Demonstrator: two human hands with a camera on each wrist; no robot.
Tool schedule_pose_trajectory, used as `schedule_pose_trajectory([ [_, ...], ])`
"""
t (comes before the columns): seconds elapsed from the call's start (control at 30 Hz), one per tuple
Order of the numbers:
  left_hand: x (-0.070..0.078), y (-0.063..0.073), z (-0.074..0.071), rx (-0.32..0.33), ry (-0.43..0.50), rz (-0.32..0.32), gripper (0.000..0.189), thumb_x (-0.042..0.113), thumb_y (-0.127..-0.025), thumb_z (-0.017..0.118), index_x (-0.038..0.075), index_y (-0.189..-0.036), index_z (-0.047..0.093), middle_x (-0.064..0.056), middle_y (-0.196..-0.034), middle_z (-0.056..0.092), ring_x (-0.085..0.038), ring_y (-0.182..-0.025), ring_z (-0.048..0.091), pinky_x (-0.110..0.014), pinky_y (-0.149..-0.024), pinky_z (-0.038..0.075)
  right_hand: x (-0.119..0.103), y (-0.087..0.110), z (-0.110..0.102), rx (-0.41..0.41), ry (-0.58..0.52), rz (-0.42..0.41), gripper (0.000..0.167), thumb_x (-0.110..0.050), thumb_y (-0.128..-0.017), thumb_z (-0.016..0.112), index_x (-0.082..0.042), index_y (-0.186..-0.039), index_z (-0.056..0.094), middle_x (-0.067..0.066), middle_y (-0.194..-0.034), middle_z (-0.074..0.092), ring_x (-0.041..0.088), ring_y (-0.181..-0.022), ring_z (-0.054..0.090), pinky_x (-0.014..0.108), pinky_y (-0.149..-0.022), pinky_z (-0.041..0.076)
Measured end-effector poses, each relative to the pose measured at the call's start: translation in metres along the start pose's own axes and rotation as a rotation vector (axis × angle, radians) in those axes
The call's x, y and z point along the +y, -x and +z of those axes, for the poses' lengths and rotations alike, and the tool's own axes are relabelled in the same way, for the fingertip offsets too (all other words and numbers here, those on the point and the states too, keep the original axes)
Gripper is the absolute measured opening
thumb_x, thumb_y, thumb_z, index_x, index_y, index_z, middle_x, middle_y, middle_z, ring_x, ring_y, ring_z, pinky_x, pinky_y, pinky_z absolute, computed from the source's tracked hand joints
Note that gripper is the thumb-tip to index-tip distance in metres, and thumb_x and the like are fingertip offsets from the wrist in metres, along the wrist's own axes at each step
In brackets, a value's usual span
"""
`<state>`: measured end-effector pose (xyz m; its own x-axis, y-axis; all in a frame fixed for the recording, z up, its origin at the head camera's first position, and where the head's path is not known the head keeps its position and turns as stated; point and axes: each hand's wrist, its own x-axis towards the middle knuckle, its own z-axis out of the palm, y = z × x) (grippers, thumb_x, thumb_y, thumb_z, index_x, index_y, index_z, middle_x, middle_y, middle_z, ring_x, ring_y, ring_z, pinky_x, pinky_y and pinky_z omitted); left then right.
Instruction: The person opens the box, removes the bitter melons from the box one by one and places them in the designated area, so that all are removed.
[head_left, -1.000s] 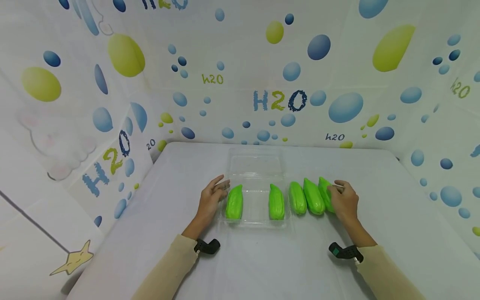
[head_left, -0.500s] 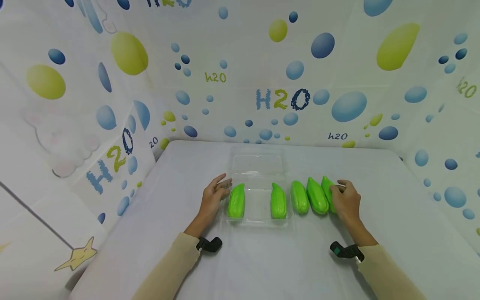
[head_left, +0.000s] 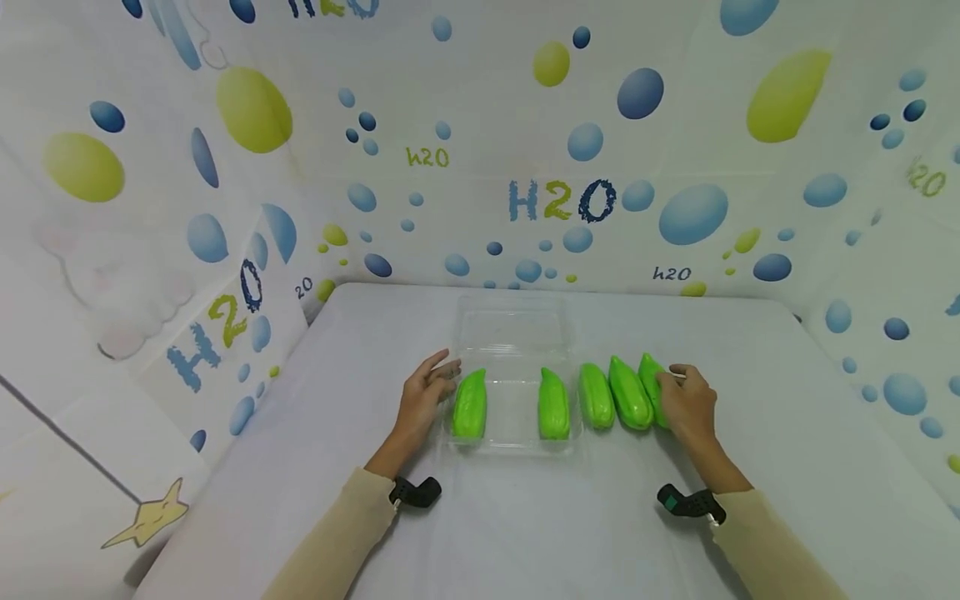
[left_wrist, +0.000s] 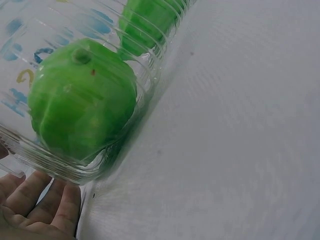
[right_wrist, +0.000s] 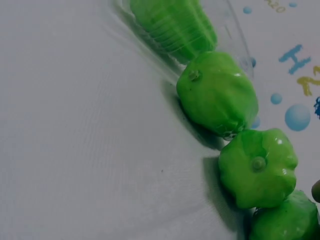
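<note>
In the head view a clear plastic clamshell box (head_left: pixel 512 446) lies with its lid (head_left: pixel 512 327) folded back. One green, ridged, gourd-shaped vegetable (head_left: pixel 469 406) sits at its left side, another green vegetable (head_left: pixel 554 406) at its right. My left hand (head_left: pixel 422 404) is at the box's left wall, fingers extended; the left wrist view shows its fingers (left_wrist: pixel 65 210) right at the box's corner. Three more such vegetables stand in a row right of the box: the nearest one (head_left: pixel 596 397), a middle one (head_left: pixel 631 396) and the outermost (head_left: pixel 651 379). My right hand (head_left: pixel 688 406) rests against the outermost, partly hiding it, fingers loosely bent.
A white cloth covers the table (head_left: pixel 517 533). Behind it hangs a white curtain (head_left: pixel 480 108) printed with blue and green dots and H2O lettering, which also runs along both sides. Each wrist carries a black camera mount, such as the right one (head_left: pixel 690 504).
The view sways slightly and returns. Both hands, the box and the green vegetables keep their places.
</note>
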<state>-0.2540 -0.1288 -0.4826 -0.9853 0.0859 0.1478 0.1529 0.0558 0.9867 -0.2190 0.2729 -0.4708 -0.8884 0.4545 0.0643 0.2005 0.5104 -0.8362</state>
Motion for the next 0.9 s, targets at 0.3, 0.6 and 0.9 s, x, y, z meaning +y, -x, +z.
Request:
schedule_pose_trajectory([
  [0.3,-0.002,-0.001,-0.001,-0.011,0.012,-0.025,0.06,0.0,-0.096,0.052,0.008,-0.154,0.041,-0.013,-0.144,0.059,-0.029,-0.134,0.055,-0.045,-0.101,0.044,-0.01,0.005,-0.006,0.003,-0.024,-0.04,0.06,-0.029,-0.102,0.04,0.008,-0.15,0.038,0.03,-0.151,0.044,0.048,-0.143,0.034,0.061,-0.111,0.032],
  [0.6,0.019,0.003,-0.002,-0.049,-0.003,-0.036,0.059,-0.004,-0.097,0.049,0.004,-0.154,0.038,-0.02,-0.146,0.055,-0.032,-0.136,0.053,-0.033,-0.095,0.046,-0.037,0.014,0.004,0.094,-0.011,-0.293,0.051,-0.017,-0.098,0.051,0.005,-0.144,0.049,0.028,-0.146,0.05,0.043,-0.151,0.016,0.069,-0.114,0.017],
  [0.9,0.034,0.013,0.001,-0.041,-0.026,-0.037,0.057,-0.002,-0.097,0.048,0.003,-0.154,0.04,-0.02,-0.146,0.055,-0.034,-0.135,0.053,-0.033,-0.096,0.048,-0.072,0.035,0.015,-0.054,-0.03,-0.318,0.056,-0.02,-0.099,0.057,0.001,-0.149,0.045,0.023,-0.15,0.048,0.045,-0.139,0.039,0.059,-0.113,0.03],
])
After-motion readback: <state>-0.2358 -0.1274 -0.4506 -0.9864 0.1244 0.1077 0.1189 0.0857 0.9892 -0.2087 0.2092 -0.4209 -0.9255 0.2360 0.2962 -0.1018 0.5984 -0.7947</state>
